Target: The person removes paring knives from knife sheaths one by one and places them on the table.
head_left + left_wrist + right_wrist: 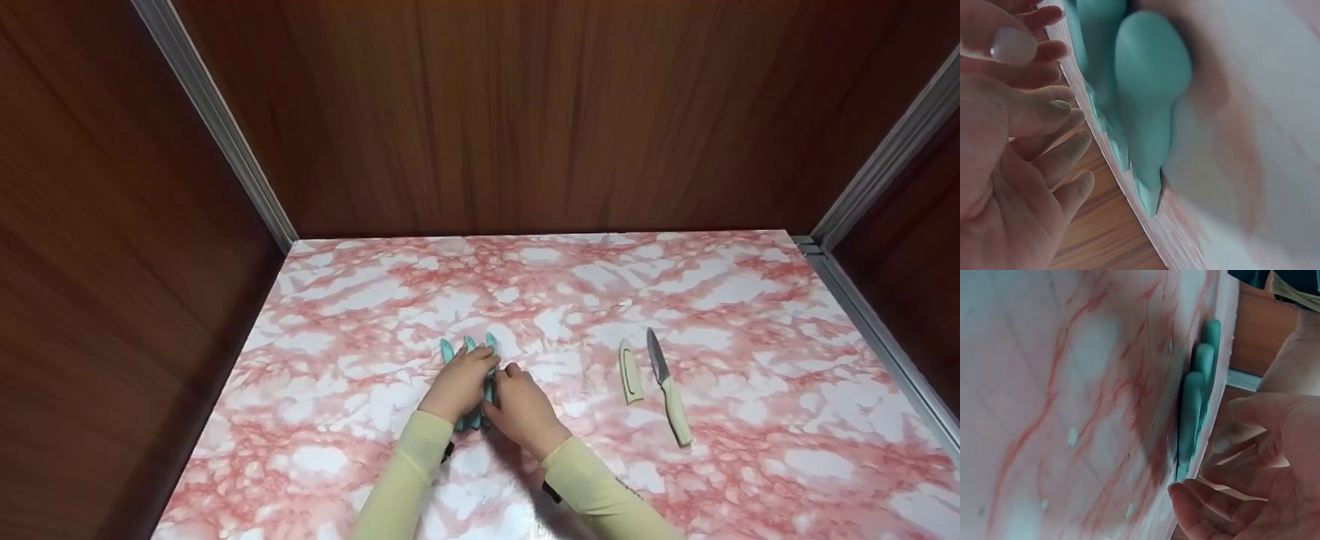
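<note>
Three teal sheathed knives (491,340) lie side by side on the table, their pointed sheath ends facing away from me. My left hand (459,384) reaches over them with relaxed fingers and hides their middles. Close against the right side of the row is my right hand (526,411), fingers loosely bent, fingertips right at the nearest knife. The left wrist view shows the rounded teal handles (1152,62) beside the fingers. In the right wrist view, the teal handles (1189,413) lie in a staggered row, and the fingertips are near the sheath end.
To the right lies a bare knife (676,411) with a pale green handle, blade pointing away. Its pale green sheath (630,375) lies just left of it. Dark wood panels (525,112) with metal rails enclose the red and white marbled table (337,457).
</note>
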